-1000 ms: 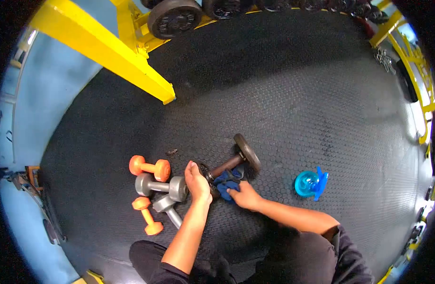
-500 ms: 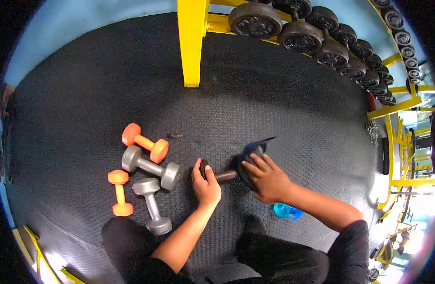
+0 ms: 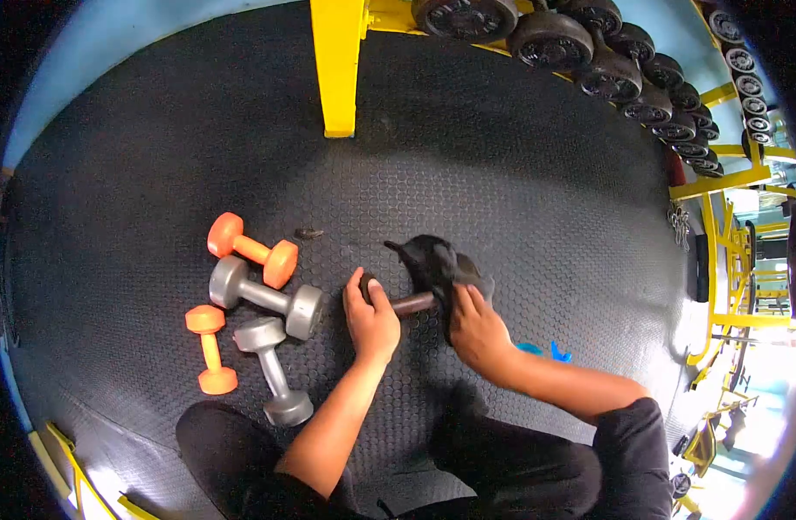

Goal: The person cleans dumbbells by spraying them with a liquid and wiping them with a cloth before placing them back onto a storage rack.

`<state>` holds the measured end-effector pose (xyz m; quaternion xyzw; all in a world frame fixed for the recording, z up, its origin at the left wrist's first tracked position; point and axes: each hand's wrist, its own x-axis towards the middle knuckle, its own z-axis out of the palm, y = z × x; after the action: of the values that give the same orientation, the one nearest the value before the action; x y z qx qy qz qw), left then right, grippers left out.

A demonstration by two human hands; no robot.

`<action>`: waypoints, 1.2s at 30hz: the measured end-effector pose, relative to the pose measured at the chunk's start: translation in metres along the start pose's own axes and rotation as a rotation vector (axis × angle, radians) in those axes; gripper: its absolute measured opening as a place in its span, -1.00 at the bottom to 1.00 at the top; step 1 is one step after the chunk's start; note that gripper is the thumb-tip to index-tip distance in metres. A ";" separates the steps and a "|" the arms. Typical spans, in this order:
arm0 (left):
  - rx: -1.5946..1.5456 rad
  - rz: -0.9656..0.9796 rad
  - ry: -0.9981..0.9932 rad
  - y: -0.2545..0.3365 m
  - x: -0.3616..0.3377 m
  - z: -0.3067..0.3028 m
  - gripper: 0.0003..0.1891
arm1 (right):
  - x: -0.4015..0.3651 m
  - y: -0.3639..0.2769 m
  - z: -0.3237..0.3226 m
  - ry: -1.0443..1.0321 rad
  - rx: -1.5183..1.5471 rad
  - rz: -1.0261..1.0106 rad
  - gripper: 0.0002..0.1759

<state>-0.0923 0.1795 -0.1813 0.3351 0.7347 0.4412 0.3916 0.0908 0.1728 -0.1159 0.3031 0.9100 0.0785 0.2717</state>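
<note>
A dark dumbbell (image 3: 413, 303) with a brownish bar lies crosswise between my hands, just above or on the floor. My left hand (image 3: 372, 328) is closed around its left end, thumb toward the bar. At the other end, my right hand (image 3: 482, 334) grips a black cloth (image 3: 428, 260) pressed over the dumbbell's right head, which is mostly hidden. Part of the cloth flares up and to the left. Close to my left hand lie two grey dumbbells (image 3: 268, 297) and two orange dumbbells (image 3: 252, 250). A blue object (image 3: 561, 353) is partly covered by my right forearm.
Black textured matting (image 3: 502, 199) covers the floor. A yellow rack post (image 3: 335, 78) stands ahead, and a rack of black dumbbells (image 3: 549, 42) runs along the upper right. A small dark piece (image 3: 308, 233) lies near the upper orange dumbbell. My bent legs fill the bottom.
My right hand has shifted slightly left and down on the dumbbell's right head, and the cloth now flares to the left. The whole view has shifted slightly. My left hand keeps its hold.
</note>
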 end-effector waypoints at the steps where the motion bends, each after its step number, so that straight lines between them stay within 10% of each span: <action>1: 0.023 -0.044 -0.008 0.003 0.005 0.001 -0.52 | -0.010 -0.008 -0.003 -0.061 0.076 -0.014 -0.56; 8: -0.005 -0.155 -0.063 0.008 0.022 0.002 -0.52 | 0.034 -0.051 0.083 -0.286 -0.060 -0.321 -0.59; 12: -0.016 -0.169 -0.061 0.020 0.018 0.001 -0.51 | 0.033 -0.036 0.066 -0.094 -0.175 -0.114 -0.63; 15: -0.028 -0.152 -0.073 0.009 0.024 0.001 -0.50 | 0.012 0.004 -0.006 -0.315 0.129 -0.202 -0.67; 21: -0.066 -0.153 -0.076 0.005 0.025 0.004 -0.52 | 0.003 0.066 -0.073 0.071 0.834 0.303 -0.48; 26: -0.174 -0.167 -0.085 0.003 0.023 0.002 -0.53 | 0.048 0.038 -0.025 0.210 1.264 -0.066 -0.22; 32: -0.092 -0.153 -0.062 0.005 0.022 0.003 -0.55 | 0.089 0.007 0.004 -0.074 0.858 -0.018 -0.36; 36: -0.055 -0.143 -0.063 0.006 0.020 0.002 -0.55 | 0.070 0.040 -0.016 -0.261 -0.036 -0.058 -0.54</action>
<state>-0.0993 0.1990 -0.1822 0.2849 0.7315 0.4214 0.4541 0.0556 0.2465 -0.1218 0.2795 0.8738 0.0466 0.3953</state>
